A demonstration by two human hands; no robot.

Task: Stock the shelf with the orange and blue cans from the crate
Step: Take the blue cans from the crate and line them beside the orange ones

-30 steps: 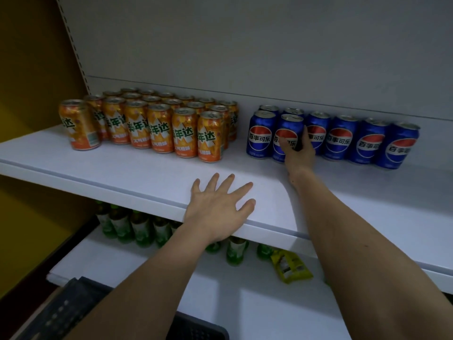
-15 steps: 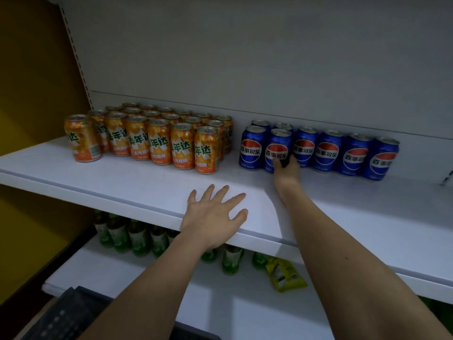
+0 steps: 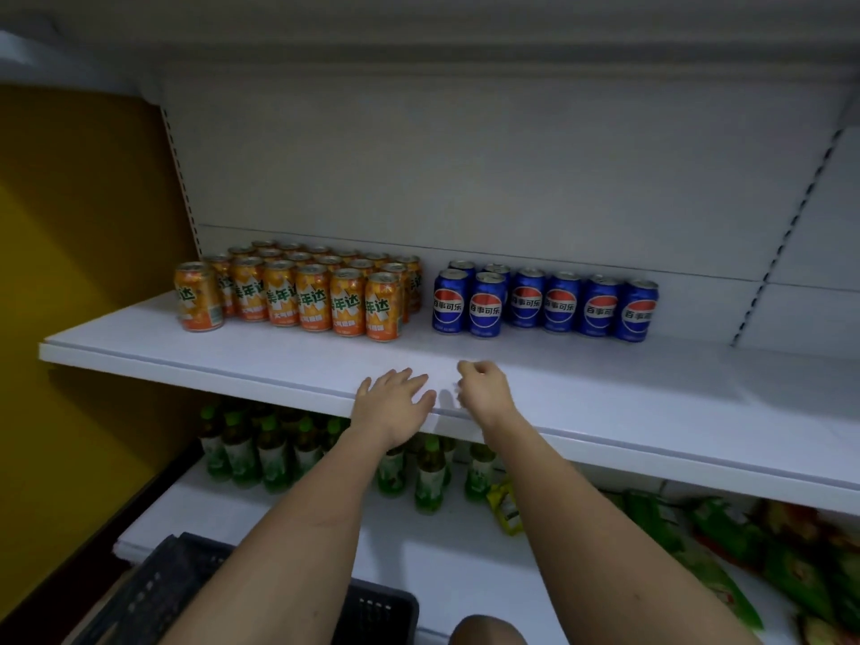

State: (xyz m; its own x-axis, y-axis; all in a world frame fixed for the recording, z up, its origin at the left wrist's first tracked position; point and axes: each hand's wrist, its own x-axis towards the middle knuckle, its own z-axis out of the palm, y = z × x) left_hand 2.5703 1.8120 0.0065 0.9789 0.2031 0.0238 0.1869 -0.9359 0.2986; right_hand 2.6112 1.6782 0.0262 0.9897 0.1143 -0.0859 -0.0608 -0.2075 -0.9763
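Note:
Several orange cans [image 3: 298, 290] stand in rows on the left of the white shelf [image 3: 628, 393]. To their right stand several blue cans [image 3: 544, 302] in a row, with two more set in front at the left end. My left hand [image 3: 393, 405] lies flat on the shelf's front edge, fingers spread. Beside it, my right hand [image 3: 481, 388] hovers over the front of the shelf, fingers loosely curled, holding nothing, well clear of the blue cans. The dark crate [image 3: 372, 612] shows at the bottom, mostly hidden by my arms.
Green bottles [image 3: 260, 449] stand on the lower shelf under my hands, with a yellow packet [image 3: 505, 507] and green snack bags [image 3: 744, 547] to the right. A yellow wall [image 3: 79, 272] closes the left side. Bare shelf stretches right of the blue cans.
My right hand has let go of the front blue can and pulled back to the shelf's front edge. The view has drawn back and tilted up. My left hand stays put.

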